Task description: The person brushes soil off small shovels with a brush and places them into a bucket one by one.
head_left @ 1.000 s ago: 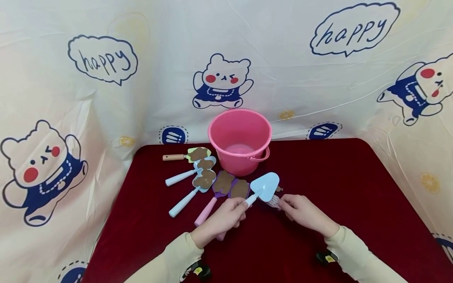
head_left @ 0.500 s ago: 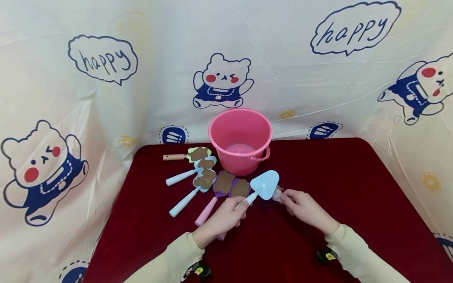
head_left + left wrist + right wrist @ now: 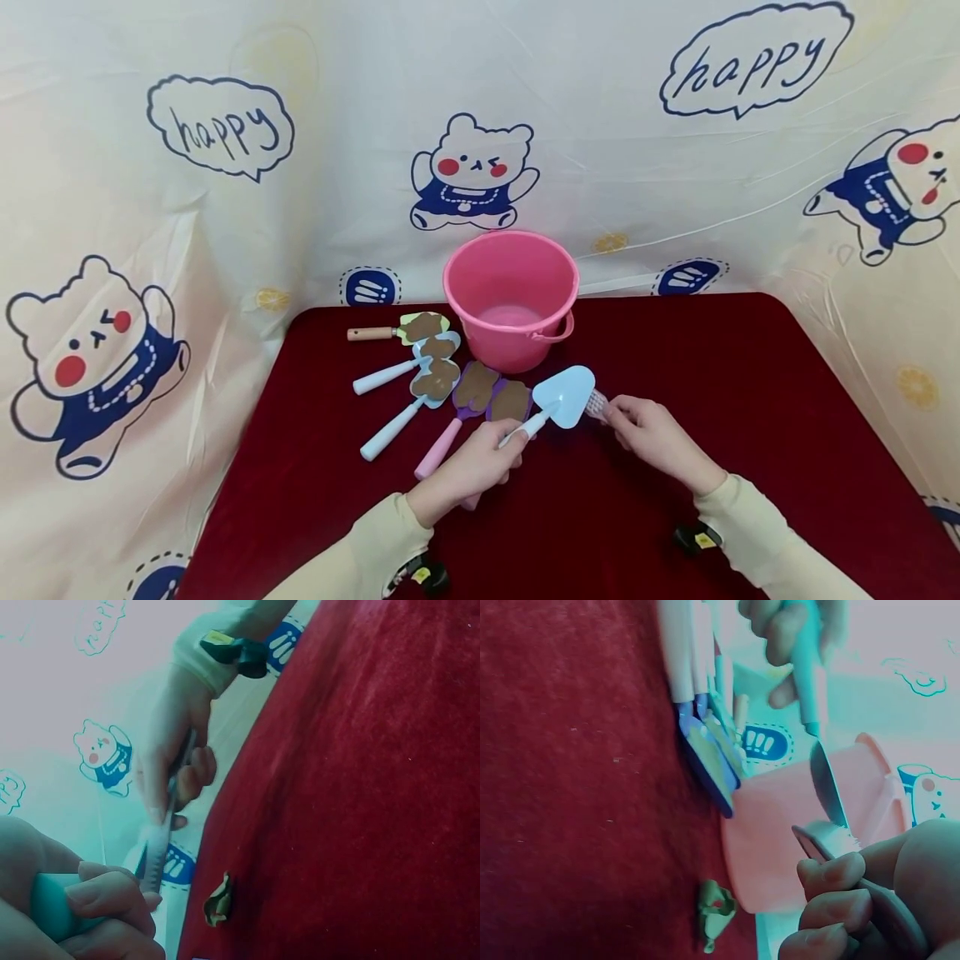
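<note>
My left hand (image 3: 480, 462) grips the pale handle of a light blue garden trowel (image 3: 564, 397), its bare blade raised over the table. My right hand (image 3: 654, 437) pinches a small brush (image 3: 596, 405) with pale bristles, at the blade's right edge. In the right wrist view, the bristles (image 3: 838, 838) meet or nearly meet the blade tip (image 3: 829, 787); exact contact is unclear. A crumpled brownish scrap (image 3: 218, 901) lies on the cloth below; the head view does not show it.
Several trowels with brown-covered blades fan out at left, including a purple one (image 3: 476, 388) and a green one (image 3: 424, 327). A pink bucket (image 3: 512, 300) stands behind them. Dark red cloth (image 3: 712, 358) covers the table; a printed curtain (image 3: 337, 167) hangs behind.
The brush and right hand have shifted a little right, from under the blade to beside its edge. The left hand and trowel have barely moved.
</note>
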A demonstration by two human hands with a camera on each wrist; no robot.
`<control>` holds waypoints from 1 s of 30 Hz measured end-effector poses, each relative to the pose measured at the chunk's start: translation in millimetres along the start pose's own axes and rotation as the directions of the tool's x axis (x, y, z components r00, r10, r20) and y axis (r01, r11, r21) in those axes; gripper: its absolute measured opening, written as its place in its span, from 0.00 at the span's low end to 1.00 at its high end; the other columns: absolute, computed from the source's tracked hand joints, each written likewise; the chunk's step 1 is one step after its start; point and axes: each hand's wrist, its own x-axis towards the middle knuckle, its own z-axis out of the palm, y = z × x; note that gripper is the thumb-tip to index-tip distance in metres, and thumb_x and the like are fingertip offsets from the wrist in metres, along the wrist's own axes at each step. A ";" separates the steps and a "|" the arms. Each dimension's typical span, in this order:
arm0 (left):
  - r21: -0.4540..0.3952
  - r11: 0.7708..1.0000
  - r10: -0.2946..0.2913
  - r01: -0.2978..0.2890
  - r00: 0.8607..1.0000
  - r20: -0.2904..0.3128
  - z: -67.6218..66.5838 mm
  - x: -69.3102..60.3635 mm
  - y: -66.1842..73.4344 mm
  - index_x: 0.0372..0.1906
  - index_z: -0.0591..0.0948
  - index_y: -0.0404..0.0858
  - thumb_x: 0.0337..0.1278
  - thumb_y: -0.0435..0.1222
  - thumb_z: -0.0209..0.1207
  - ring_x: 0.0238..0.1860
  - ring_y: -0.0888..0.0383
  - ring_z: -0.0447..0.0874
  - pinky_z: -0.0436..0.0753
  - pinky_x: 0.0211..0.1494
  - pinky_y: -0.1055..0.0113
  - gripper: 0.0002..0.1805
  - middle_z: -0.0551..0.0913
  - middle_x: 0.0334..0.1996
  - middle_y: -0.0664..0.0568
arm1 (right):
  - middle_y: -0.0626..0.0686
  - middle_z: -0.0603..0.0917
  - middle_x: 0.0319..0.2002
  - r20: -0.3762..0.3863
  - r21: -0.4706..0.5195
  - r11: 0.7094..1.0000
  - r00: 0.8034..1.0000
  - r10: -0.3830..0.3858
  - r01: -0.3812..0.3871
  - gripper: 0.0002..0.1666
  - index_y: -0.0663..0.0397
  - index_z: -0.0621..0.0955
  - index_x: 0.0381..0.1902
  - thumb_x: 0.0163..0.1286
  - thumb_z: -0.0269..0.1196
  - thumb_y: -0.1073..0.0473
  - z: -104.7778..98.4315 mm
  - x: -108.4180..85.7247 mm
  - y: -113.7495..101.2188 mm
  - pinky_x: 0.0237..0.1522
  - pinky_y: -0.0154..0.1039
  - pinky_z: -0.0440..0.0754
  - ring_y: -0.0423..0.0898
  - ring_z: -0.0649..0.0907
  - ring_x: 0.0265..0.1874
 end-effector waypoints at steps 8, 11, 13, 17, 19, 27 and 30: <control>0.019 1.000 0.011 -0.011 1.000 -0.001 1.9 -0.1 0.5 0.49 0.77 0.26 0.82 0.37 0.46 0.16 0.64 0.62 0.61 0.19 0.72 0.16 0.69 0.20 0.55 | 0.43 0.74 0.17 0.085 0.008 1.000 0.996 -0.001 0.000 0.13 0.55 0.83 0.35 0.77 0.53 0.63 10.6 -5.6 -2.8 0.24 0.34 0.73 0.38 0.72 0.17; 0.022 1.000 0.005 -0.005 1.000 0.000 1.5 0.0 -1.3 0.50 0.77 0.26 0.82 0.38 0.46 0.15 0.63 0.62 0.61 0.18 0.72 0.17 0.69 0.20 0.55 | 0.44 0.74 0.17 0.051 0.030 1.000 0.999 -0.003 0.002 0.10 0.57 0.84 0.38 0.76 0.55 0.63 6.7 -5.0 -5.9 0.20 0.34 0.71 0.37 0.71 0.15; 0.031 1.000 0.006 -0.006 1.000 -0.003 0.7 0.0 -2.5 0.51 0.78 0.26 0.82 0.38 0.46 0.15 0.63 0.62 0.61 0.17 0.72 0.18 0.69 0.20 0.55 | 0.44 0.73 0.17 0.020 0.048 0.999 1.000 0.015 -0.016 0.10 0.58 0.84 0.40 0.76 0.55 0.63 3.3 -4.0 -6.5 0.18 0.33 0.69 0.37 0.70 0.15; 0.032 0.999 0.004 -0.004 1.000 0.001 -0.8 -1.1 -3.0 0.52 0.78 0.25 0.82 0.38 0.46 0.15 0.63 0.62 0.60 0.17 0.71 0.18 0.69 0.20 0.55 | 0.45 0.74 0.18 0.009 0.065 0.997 0.999 0.035 -0.035 0.10 0.61 0.83 0.43 0.76 0.55 0.64 -0.9 -2.8 -3.7 0.18 0.32 0.68 0.37 0.69 0.15; 0.020 1.000 0.000 0.000 1.000 0.004 -1.2 -1.7 -3.0 0.52 0.78 0.25 0.82 0.37 0.46 0.15 0.63 0.61 0.60 0.18 0.71 0.18 0.69 0.20 0.55 | 0.45 0.74 0.18 0.029 0.060 0.998 0.999 0.032 -0.033 0.11 0.61 0.83 0.43 0.75 0.54 0.66 0.7 -2.7 -1.5 0.18 0.32 0.68 0.37 0.69 0.15; -0.009 1.000 -0.014 0.014 1.000 0.001 2.2 -0.1 -5.3 0.52 0.78 0.24 0.82 0.37 0.46 0.14 0.63 0.61 0.61 0.18 0.71 0.18 0.69 0.20 0.54 | 0.43 0.74 0.19 0.118 0.034 0.999 0.993 -0.019 0.015 0.11 0.59 0.83 0.40 0.73 0.53 0.67 13.8 -4.3 -0.4 0.19 0.31 0.68 0.36 0.69 0.15; -0.009 1.000 -0.024 0.024 1.000 0.007 2.8 -0.2 -5.6 0.53 0.78 0.25 0.82 0.38 0.46 0.14 0.63 0.61 0.61 0.17 0.71 0.19 0.70 0.20 0.53 | 0.44 0.75 0.19 0.051 0.039 0.999 0.999 0.000 -0.002 0.10 0.60 0.83 0.42 0.72 0.54 0.67 10.0 -5.1 0.2 0.18 0.31 0.67 0.36 0.68 0.15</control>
